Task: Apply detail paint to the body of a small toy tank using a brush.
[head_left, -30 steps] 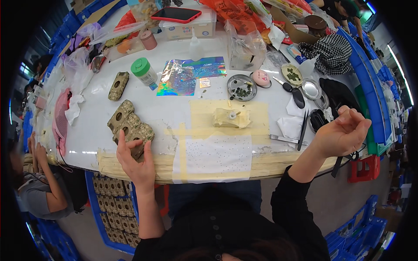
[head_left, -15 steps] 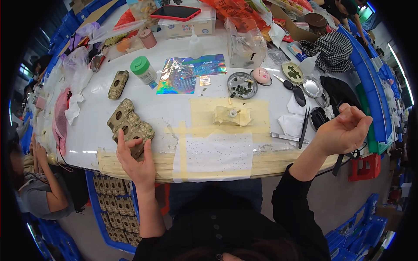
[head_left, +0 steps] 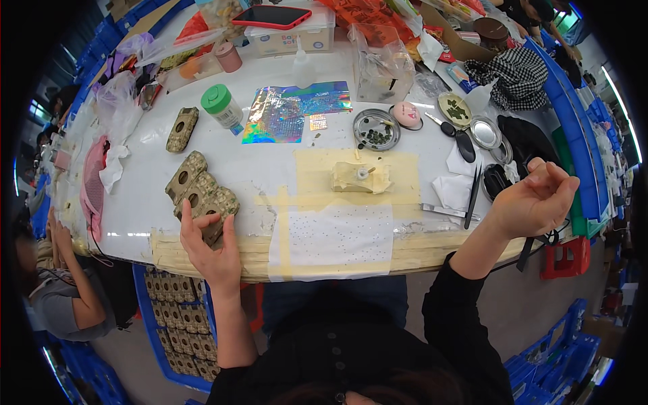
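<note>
My left hand (head_left: 210,253) is open at the table's front left, thumb and fingers apart. Its fingertips are over or against a group of camouflage-patterned moulded pieces (head_left: 219,196) with round dark holes; whether they touch cannot be told. Another such piece (head_left: 181,129) lies farther back. My right hand (head_left: 533,206) is raised over the right edge of the table, fingers loosely bent and nothing visible in it. Between the hands, a tape-wrapped block (head_left: 345,177) with a small upright peg sits on yellowish tape. In front of it lies a white sheet (head_left: 331,236) dotted with tiny specks.
Behind the block are a round dish (head_left: 376,137) of dark bits, a holographic sheet (head_left: 277,116) and a green-capped bottle (head_left: 221,102). Black tweezers (head_left: 472,197) lie on the right. A blue crate (head_left: 143,297) of camouflage pieces stands below the table, left. A co-worker (head_left: 57,297) sits at left.
</note>
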Available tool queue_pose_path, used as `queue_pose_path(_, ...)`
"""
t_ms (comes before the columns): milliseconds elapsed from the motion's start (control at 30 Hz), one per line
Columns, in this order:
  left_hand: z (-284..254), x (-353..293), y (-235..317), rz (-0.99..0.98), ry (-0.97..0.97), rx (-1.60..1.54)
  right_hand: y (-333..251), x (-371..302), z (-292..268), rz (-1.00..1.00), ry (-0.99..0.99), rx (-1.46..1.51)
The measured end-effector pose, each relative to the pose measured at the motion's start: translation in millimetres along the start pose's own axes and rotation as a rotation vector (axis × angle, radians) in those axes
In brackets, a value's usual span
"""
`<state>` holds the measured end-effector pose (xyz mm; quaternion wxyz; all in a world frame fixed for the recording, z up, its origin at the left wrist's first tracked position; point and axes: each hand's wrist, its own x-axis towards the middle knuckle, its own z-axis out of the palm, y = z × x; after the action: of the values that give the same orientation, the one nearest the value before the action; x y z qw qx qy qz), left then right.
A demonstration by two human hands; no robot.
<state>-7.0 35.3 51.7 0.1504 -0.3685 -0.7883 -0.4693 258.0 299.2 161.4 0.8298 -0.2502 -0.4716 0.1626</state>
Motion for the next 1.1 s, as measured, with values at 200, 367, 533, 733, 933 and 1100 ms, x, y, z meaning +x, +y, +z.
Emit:
queue_pose_path(200,0.5,0.2,0.3,0.003,-0.002,0.008,0.0,0.5,0.1,0.001,-0.008,-0.009)
queue_pose_path(367,0.5,-0.1,0.2,-0.010,-0.006,-0.001,1.0,0.0,1.6,0.001,0.004,-0.005)
queue_pose_path(533,0.7,1.2,0.4,-0.001,0.000,0.010,2.6,0.7,0.6,0.013,0.000,0.010)
queue_pose_path(733,0.5,0.6,0.2,0.005,-0.003,0.013,2.7,0.2,1.3,0.006,0.000,-0.008)
queue_pose_path(933,0.5,0.8,0.1,0.012,0.004,0.013,3.6,0.0,1.3,0.025,0.001,-0.005)
queue_pose_path(1100,-1.0,0.4,-1.1,0.010,0.012,0.006,5.3,-1.0,1.1,0.043,-0.004,0.013)
